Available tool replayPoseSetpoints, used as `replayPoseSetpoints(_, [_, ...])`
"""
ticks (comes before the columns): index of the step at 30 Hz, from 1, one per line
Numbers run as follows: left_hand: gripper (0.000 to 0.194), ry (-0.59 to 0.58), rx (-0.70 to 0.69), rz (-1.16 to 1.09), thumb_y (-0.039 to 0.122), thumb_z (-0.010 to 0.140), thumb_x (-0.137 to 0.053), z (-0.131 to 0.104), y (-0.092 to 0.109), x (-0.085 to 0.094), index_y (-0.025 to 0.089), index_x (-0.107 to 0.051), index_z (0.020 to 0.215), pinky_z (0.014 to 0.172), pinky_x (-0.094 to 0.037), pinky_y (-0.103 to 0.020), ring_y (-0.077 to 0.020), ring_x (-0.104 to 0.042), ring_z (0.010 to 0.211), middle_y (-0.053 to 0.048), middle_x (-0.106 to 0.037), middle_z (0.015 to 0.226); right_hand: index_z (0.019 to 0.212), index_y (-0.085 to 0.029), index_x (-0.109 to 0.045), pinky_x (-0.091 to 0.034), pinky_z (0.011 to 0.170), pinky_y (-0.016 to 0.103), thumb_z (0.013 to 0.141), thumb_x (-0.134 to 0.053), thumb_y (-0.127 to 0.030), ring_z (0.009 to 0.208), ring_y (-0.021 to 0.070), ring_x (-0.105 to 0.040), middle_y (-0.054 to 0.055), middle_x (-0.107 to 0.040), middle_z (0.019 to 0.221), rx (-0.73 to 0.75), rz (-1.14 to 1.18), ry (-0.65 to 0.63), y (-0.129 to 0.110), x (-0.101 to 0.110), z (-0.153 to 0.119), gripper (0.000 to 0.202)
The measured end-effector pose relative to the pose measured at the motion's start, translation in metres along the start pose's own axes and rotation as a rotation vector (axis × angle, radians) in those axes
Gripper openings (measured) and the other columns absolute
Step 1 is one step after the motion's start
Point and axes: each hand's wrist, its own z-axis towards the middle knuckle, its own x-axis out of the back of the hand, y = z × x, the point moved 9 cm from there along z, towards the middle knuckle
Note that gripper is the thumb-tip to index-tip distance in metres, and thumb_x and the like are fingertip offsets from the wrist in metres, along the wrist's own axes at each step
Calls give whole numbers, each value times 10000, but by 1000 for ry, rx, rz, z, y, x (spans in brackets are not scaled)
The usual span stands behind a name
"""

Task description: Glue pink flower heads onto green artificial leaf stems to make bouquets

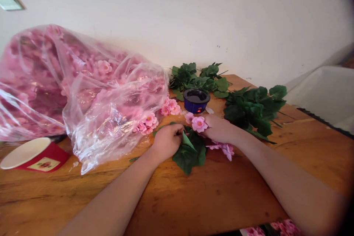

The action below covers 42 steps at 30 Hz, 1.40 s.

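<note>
My left hand (168, 141) is closed around artificial green leaves (188, 158), which fan out below its fingertips over the table. Just to the right, my right hand (218, 129) is curled among pink artificial flowers (199, 124); blossoms show at its fingers and below its palm. The flowers partly cover its fingertips. Beyond my hands stands a small dark blue pot (196, 100) with a black rim, a dark inside and a lit red light on its front. Loose pink blossom clusters (147, 123) lie left of my hands.
A large clear plastic bag (91, 118) full of pink flowers fills the left side. A red paper tub (45, 156) lies tipped near it. Piles of green leaves (256, 110) rest at right and back on the wooden table (210, 199). A white wall (132, 14) stands behind.
</note>
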Motion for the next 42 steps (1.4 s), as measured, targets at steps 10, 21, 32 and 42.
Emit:
replayPoseSetpoints(10, [224, 40, -48, 110, 58, 669, -445, -4, 6, 0, 205, -608, 714, 647, -386, -247, -162, -569, 751, -13, -624, 734, 630, -191, -491, -320, 557, 238, 686, -490, -89, 592, 131, -501, 8, -603, 658, 102, -131, -2, -12, -7, -2, 117])
replayPoseSetpoints(21, [218, 70, -89, 137, 37, 659, -437, -5, 9, -2, 194, -582, 699, 649, -377, -250, -157, -564, 742, -17, -618, 734, 628, -184, -498, -324, 596, 235, 692, -488, -75, 607, 122, -490, 20, -602, 680, 142, -198, 60, -25, -10, -8, 127])
replayPoseSetpoints(32, [200, 100, -105, 125, 29, 665, -439, -5, 10, 1, 185, -564, 678, 624, -356, -248, -150, -538, 699, -16, -584, 692, 675, -182, -546, -378, 679, 256, 667, -476, -28, 702, 153, -533, 34, -600, 728, 254, -208, 90, -32, -17, -8, 169])
replayPoseSetpoints(42, [186, 175, -28, -48, 61, 687, -450, -13, 11, 19, 181, -591, 708, 615, -379, -244, -150, -558, 673, -18, -614, 686, 955, -166, -632, -445, 836, 339, 746, -579, -156, 956, 245, -578, 113, -657, 982, 313, -347, 343, -56, 20, -17, 216])
